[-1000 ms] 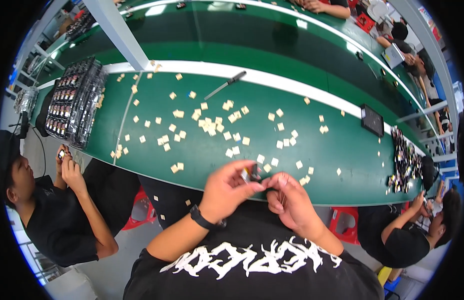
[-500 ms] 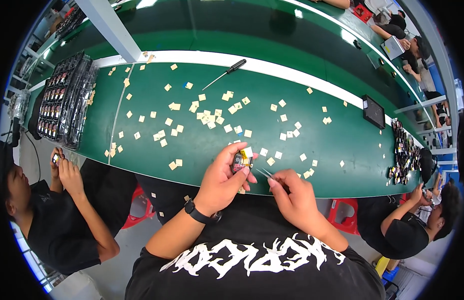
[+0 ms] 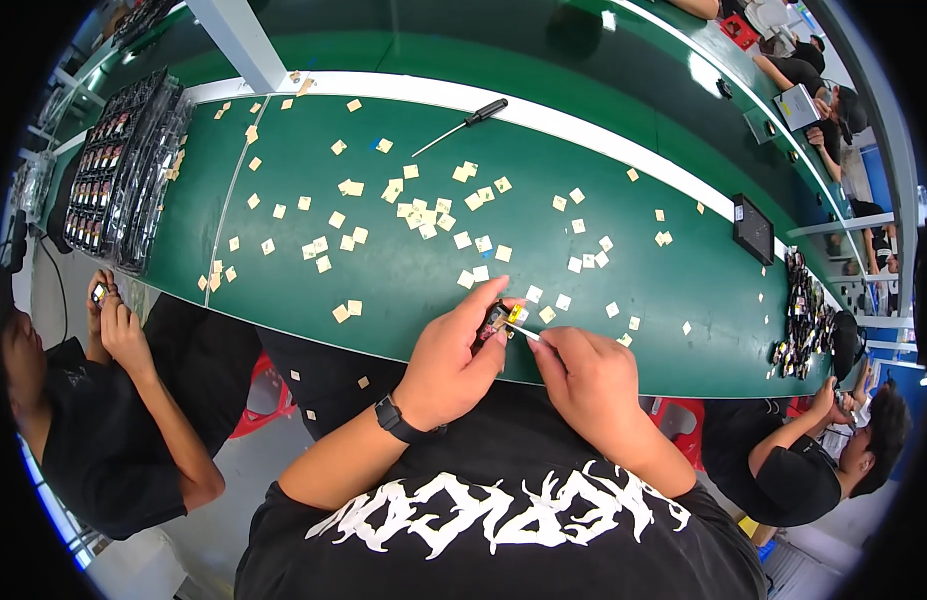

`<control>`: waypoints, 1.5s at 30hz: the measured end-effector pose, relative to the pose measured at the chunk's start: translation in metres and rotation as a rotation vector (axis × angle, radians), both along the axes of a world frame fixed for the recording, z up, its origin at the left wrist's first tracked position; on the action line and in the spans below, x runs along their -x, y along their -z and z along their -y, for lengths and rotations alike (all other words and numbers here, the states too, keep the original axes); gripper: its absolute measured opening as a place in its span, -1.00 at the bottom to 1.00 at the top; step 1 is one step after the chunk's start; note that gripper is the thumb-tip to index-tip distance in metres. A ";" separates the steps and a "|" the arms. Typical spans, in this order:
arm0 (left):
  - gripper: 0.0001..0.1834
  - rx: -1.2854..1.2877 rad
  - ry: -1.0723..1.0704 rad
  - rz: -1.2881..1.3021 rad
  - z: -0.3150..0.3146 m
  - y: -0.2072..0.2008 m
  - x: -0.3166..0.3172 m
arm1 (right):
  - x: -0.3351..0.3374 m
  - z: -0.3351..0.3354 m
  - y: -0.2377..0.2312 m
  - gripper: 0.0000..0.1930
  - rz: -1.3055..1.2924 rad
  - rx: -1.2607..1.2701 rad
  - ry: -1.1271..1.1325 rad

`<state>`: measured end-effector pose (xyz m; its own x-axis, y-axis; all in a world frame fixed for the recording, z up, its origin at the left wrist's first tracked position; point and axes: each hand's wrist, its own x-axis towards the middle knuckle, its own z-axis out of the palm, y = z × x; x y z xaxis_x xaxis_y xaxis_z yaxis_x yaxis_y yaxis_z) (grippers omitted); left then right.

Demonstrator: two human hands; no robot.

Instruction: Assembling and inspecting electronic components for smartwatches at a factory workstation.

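A small black electronic device point(image 3: 492, 320) with a yellow piece point(image 3: 516, 314) on its right side is gripped in my left hand point(image 3: 448, 360), between thumb and fingers. My right hand point(image 3: 590, 378) pinches slim tweezers point(image 3: 524, 331), whose tips meet the device beside the yellow piece. Whether the tips hold anything is too small to tell. Both hands are over the near edge of the green table point(image 3: 383, 290). Small cream square pieces point(image 3: 547, 314) lie just beyond the device.
Many cream squares point(image 3: 419, 215) are scattered over the table. A screwdriver point(image 3: 467, 124) lies at the far edge. Stacked trays point(image 3: 118, 180) stand left; a black box point(image 3: 752, 229) and a pile of dark parts point(image 3: 805, 315) are right. People sit on both sides.
My right hand has brought the tweezers left onto the device, from which they were apart. The device has turned in my left hand, and its yellow piece shows more. The whole view has shifted slightly.
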<state>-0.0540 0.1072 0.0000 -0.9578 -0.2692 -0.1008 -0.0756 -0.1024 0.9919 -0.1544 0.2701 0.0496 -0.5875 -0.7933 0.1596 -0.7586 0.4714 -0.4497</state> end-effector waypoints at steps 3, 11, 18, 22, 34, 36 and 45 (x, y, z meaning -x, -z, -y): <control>-0.37 -0.209 0.047 0.051 0.007 -0.001 -0.002 | 0.001 0.000 0.006 -0.87 0.055 0.037 0.001; -0.35 -0.497 0.034 0.051 0.013 -0.002 -0.001 | -0.006 -0.001 0.015 -0.90 0.425 0.230 0.169; -0.39 -0.420 0.018 0.029 0.008 -0.002 -0.001 | 0.001 0.000 0.028 -0.83 0.981 0.566 0.269; -0.41 -0.434 -0.001 0.053 0.006 -0.004 -0.002 | 0.020 0.009 0.018 -0.72 0.505 0.341 -0.047; -0.38 -0.299 0.022 -0.025 0.010 -0.002 -0.002 | 0.024 0.016 0.016 -0.84 0.536 0.208 -0.076; -0.39 -0.322 0.002 -0.014 0.008 -0.003 -0.003 | 0.017 0.016 0.021 -0.88 0.615 0.199 0.016; -0.44 -0.196 -0.023 -0.068 0.006 0.004 -0.002 | 0.007 0.023 0.001 -0.86 0.536 0.197 0.055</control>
<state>-0.0520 0.1009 -0.0036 -0.9581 -0.2722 -0.0891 -0.0051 -0.2950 0.9555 -0.1613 0.2474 0.0487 -0.6668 -0.7446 -0.0309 -0.3767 0.3726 -0.8481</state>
